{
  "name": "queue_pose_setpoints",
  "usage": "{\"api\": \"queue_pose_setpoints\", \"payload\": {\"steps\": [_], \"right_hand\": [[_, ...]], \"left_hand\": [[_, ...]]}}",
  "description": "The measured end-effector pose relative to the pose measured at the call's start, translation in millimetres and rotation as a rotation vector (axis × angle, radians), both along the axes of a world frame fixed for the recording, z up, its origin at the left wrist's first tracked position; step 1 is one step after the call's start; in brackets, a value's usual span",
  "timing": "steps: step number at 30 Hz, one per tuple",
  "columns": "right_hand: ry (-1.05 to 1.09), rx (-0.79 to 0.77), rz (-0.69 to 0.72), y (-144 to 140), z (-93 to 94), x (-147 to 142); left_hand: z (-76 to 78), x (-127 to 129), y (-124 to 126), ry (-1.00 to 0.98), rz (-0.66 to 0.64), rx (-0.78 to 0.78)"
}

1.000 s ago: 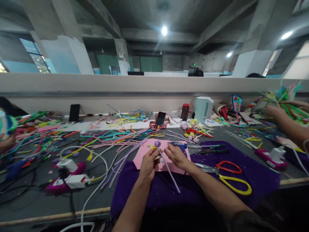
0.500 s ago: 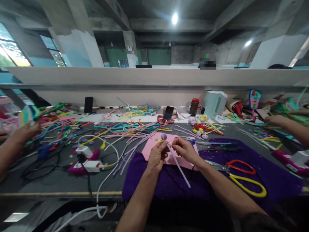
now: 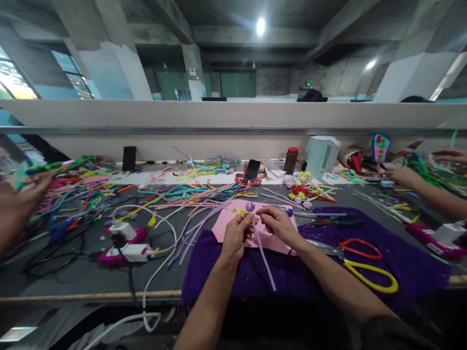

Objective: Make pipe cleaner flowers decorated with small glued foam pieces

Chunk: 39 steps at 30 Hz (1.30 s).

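Note:
My left hand (image 3: 235,236) pinches a lilac pipe cleaner (image 3: 264,260), whose long end hangs down toward me. A looped purple bit (image 3: 250,207) sticks up just above those fingertips and seems to belong to the same piece. Close beside it, my right hand (image 3: 279,226) has its thumb and fingers bent together; whatever they pinch is too small to make out. Beneath both hands lies a pink sheet (image 3: 223,224) on a dark purple cloth (image 3: 204,274). Large scissors (image 3: 372,282) with one red and one yellow handle rest to the right of my right forearm.
Loose pipe cleaners (image 3: 189,193) spread across the table behind my hands, near finished flowers (image 3: 301,189). A phone (image 3: 252,170), a bottle (image 3: 291,161) and a kettle (image 3: 321,155) stand at the back. A power strip (image 3: 113,256) with cables sits left. Other people's hands work at both sides.
The hanging end of the pipe cleaner has swung left and points more steeply down. My right hand has shifted slightly left. A neighbour's hand at far left has moved and blurs.

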State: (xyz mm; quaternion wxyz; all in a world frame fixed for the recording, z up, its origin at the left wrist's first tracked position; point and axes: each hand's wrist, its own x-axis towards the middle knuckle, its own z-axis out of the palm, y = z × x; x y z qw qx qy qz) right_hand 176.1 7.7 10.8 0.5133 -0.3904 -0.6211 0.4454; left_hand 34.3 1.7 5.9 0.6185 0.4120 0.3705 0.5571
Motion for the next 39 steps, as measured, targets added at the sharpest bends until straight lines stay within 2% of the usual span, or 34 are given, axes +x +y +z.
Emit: {"api": "queue_pose_setpoints", "payload": {"steps": [7, 12, 17, 21, 28, 34, 39], "right_hand": [[-0.015, 0.014, 0.029, -2.4, 0.2, -0.8], [0.049, 0.024, 0.014, -3.9, 3.8, -3.6], [0.048, -0.003, 0.118, -6.9, 6.9, -9.1], [0.018, 0.015, 0.076, -6.5, 7.0, -7.5], [0.131, -0.091, -0.011, -0.1, 11.9, 6.5], [0.161, -0.139, 0.049, 1.6, 9.8, 7.6], [0.215, -0.175, 0.120, 2.1, 9.7, 8.7]], "left_hand": [[1.8, 0.3, 0.0, -0.001, 0.007, 0.004], [1.7, 1.0, 1.1, -0.018, 0.020, -0.026], [-0.4, 1.6, 2.7, -0.030, 0.015, -0.007], [0.2, 2.2, 0.9, -0.032, -0.001, -0.012], [-1.3, 2.0, 2.2, -0.068, -0.015, -0.080], [-6.3, 2.7, 5.9, -0.101, -0.001, -0.054], [-3.8, 1.4, 5.8, -0.093, 0.012, -0.059]]}}
